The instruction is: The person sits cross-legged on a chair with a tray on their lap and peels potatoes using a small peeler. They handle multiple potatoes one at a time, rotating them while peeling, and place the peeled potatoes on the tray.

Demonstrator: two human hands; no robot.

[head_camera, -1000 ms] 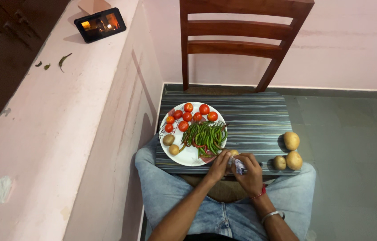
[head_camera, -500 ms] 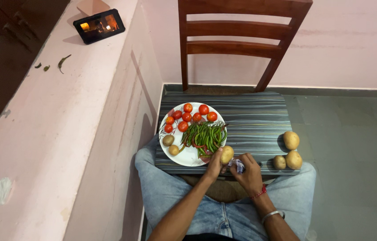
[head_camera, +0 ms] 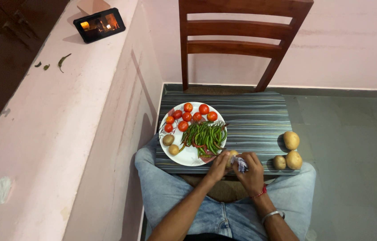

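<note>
Lower centre: left hand (head_camera: 218, 167) grips a potato (head_camera: 231, 157); right hand (head_camera: 251, 172) clamps a peeler (head_camera: 241, 164) against it, beside white plate (head_camera: 189, 157).

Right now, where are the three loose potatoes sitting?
In the head view, the three loose potatoes sit at the right edge of the striped board, right of the right hand and well apart from the white plate.

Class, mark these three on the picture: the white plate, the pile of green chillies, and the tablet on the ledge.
white plate (head_camera: 191, 157), head view, bare part of its near rim.
green chillies (head_camera: 206, 136), head view, middle of the pile.
tablet (head_camera: 99, 24), head view, centre of its lit screen.
</note>
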